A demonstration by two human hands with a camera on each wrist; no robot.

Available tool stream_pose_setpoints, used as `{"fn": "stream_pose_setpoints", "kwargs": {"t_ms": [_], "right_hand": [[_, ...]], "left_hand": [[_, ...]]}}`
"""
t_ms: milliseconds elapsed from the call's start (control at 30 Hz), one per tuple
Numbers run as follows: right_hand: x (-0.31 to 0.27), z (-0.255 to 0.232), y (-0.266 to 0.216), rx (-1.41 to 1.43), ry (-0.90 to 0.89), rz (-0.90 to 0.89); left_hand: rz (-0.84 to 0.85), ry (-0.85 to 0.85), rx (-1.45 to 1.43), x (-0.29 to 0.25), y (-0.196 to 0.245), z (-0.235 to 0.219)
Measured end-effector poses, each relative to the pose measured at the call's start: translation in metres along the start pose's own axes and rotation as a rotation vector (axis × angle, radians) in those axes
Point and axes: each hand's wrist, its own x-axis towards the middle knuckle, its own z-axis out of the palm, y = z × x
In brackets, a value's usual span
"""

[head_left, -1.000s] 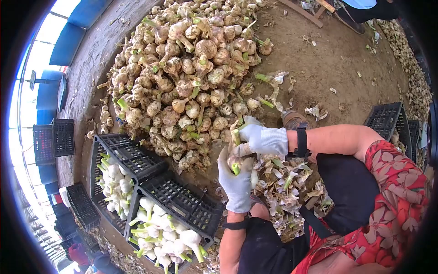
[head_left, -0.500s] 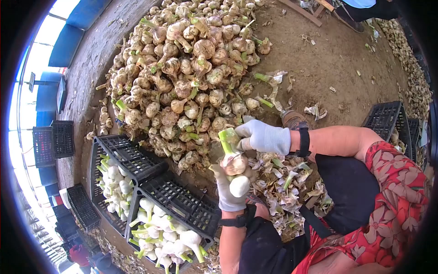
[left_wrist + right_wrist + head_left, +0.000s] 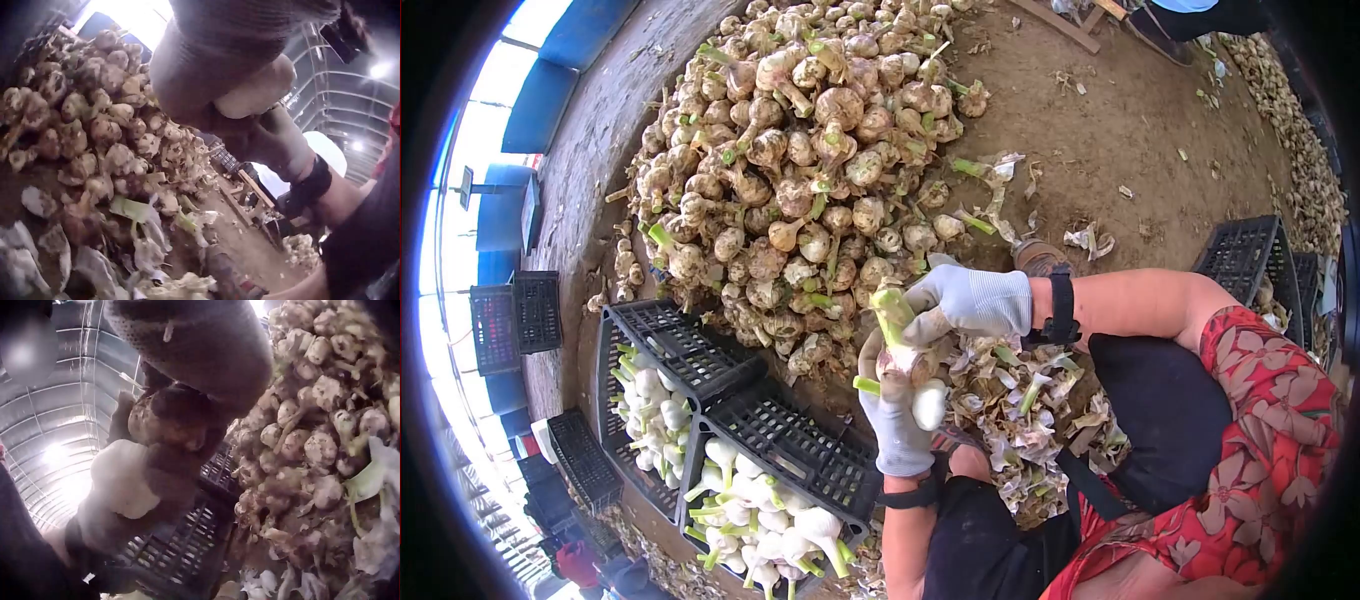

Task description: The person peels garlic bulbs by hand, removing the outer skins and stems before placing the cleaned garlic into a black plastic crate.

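In the head view the gloved left hand (image 3: 894,420) holds a brownish garlic bulb (image 3: 907,364) together with a clean white bulb (image 3: 929,405); a green stem end pokes out at its left side. The gloved right hand (image 3: 976,300) pinches the thick green stem (image 3: 891,311) of the brownish bulb from above. In the right wrist view the white bulb (image 3: 124,478) lies against the left palm, below the brownish bulb (image 3: 169,419). The left wrist view shows part of a white bulb (image 3: 256,89) under the near glove.
A large heap of unpeeled garlic (image 3: 800,180) lies ahead. Black crates (image 3: 800,450) with white bulbs (image 3: 755,515) stand at the left. Peeled skins (image 3: 1025,430) cover the ground by the legs. Another crate (image 3: 1245,262) is at the right, and another person's shoe (image 3: 1162,38) shows at the top.
The brownish bulb and white bulb came into clear view as the hands turned them. The right hand has since shifted slightly left, its fingers now lower along the stem.
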Motion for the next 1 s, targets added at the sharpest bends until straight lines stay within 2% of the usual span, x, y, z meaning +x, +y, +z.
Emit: {"fn": "stream_pose_setpoints", "kwargs": {"t_ms": [33, 133, 233, 267, 367, 433, 467, 500, 533, 567, 667, 700, 733, 767, 800, 833, 867, 933, 1000], "right_hand": [[-0.001, 0.000, 0.002, 0.068, 0.023, 0.038], [-0.004, 0.002, -0.009, -0.151, 0.090, -0.001], [0.005, -0.002, 0.001, -0.594, 0.201, -0.161], [0.007, -0.003, 0.005, -0.615, 0.214, -0.181], [0.010, -0.005, 0.014, -0.674, 0.244, -0.263], [0.009, -0.005, 0.019, -0.712, 0.253, -0.354], [0.011, -0.005, 0.022, -0.849, 0.297, -0.445], [0.013, -0.005, 0.025, -0.988, 0.341, -0.537], [0.015, -0.006, 0.029, -1.125, 0.385, -0.631], [0.017, -0.005, 0.035, -0.975, 0.417, -0.614], [0.025, -0.012, 0.041, -0.752, 0.411, -0.231], [0.020, -0.009, 0.039, -0.667, 0.389, -0.296], [0.017, -0.007, 0.037, -0.719, 0.356, -0.310], [0.014, -0.005, 0.034, -0.770, 0.321, -0.324], [0.011, -0.002, 0.031, -0.821, 0.286, -0.338], [0.004, 0.004, 0.029, -0.706, 0.244, -0.398], [0.000, 0.007, 0.022, -0.587, 0.167, -0.233], [-0.005, 0.010, 0.014, -0.342, 0.017, 0.097], [-0.006, 0.008, 0.016, -0.116, 0.003, 0.053]], "left_hand": [[-0.010, -0.014, 0.016, 0.001, -0.002, -0.005], [-0.035, -0.062, 0.029, 0.003, -0.004, -0.009], [-0.014, -0.020, 0.039, 0.003, -0.008, -0.008], [0.000, 0.009, 0.045, 0.003, -0.011, -0.008], [-0.110, -0.006, -0.043, 0.002, -0.013, -0.017], [-0.313, -0.229, -0.490, 0.008, -0.021, -0.036], [-0.413, -0.341, -0.715, 0.011, -0.019, -0.037], [-0.487, -0.239, -0.587, 0.010, -0.011, -0.029], [-0.476, -0.242, -0.596, 0.011, -0.014, -0.031], [-0.465, -0.243, -0.606, 0.014, -0.017, -0.029], [-0.242, -0.111, -0.479, 0.014, -0.019, -0.020], [-0.179, -0.047, -0.403, 0.014, -0.021, -0.019], [-0.116, 0.017, -0.326, 0.014, -0.021, -0.019], [-0.101, -0.036, -0.203, 0.016, -0.019, -0.019], [-0.041, 0.029, 0.042, 0.012, -0.016, -0.011], [-0.101, 0.030, -0.024, 0.013, -0.029, -0.025], [-0.158, 0.030, -0.093, 0.016, -0.034, -0.029], [-0.165, -0.020, -0.258, 0.010, -0.038, -0.034], [-0.163, -0.059, -0.378, 0.007, -0.038, -0.037]]}}
